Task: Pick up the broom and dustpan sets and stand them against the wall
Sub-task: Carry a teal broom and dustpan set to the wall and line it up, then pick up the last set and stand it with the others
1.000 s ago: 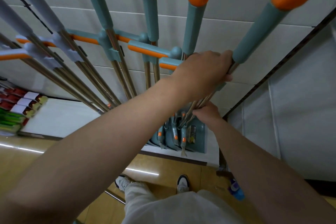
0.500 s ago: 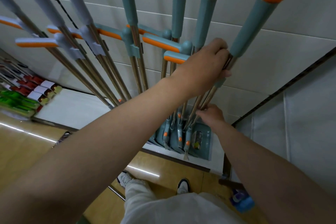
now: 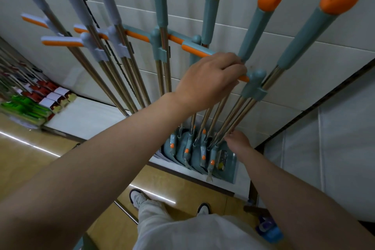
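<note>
**Last set nearly parked**

The left hand (image 3: 211, 79) has slid off the poles (image 3: 236, 119) and now curls round the side handle (image 3: 244, 78). The right hand (image 3: 238, 141), at five o'clock, grips the poles low. The rightmost broom set (image 3: 298, 50), at one o'clock, leans on the wall (image 3: 304, 2), probably ready for release.

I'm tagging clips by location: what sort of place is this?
Probably a shop aisle: many identical orange-capped broom and dustpan sets lean against the white tiled wall, beside rows of red and green packaged goods.
</note>
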Demonstrator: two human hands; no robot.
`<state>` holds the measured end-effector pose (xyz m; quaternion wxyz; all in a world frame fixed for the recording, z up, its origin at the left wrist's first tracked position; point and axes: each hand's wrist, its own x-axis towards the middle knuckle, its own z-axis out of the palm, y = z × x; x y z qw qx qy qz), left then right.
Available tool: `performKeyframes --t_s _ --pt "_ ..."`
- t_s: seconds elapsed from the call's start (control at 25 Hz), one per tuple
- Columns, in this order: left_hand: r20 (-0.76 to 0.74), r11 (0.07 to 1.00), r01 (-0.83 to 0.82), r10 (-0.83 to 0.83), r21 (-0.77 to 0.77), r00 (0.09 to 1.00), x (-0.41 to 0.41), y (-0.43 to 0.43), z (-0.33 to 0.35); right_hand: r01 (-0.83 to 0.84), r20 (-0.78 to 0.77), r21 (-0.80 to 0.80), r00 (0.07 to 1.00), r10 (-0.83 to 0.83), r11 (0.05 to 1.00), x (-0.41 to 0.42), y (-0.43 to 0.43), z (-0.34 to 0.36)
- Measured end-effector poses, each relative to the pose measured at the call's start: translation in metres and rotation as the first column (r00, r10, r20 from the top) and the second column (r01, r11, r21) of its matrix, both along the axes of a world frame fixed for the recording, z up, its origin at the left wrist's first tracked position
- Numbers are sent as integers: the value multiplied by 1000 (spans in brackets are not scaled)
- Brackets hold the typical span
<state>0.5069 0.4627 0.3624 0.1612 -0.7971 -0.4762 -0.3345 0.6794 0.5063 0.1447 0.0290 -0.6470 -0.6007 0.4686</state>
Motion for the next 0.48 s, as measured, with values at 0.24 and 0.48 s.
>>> performKeyframes --t_s 0.24,0.48 --pt "-57 998 -47 46 -30 997 -12 -22 -5 29 45 -101 999 -25 995 -18 -21 -1" --pt "-26 954 -246 245 -174 969 -55 -71 -39 -137 -127 -142 985 119 980 -61 -49 8"
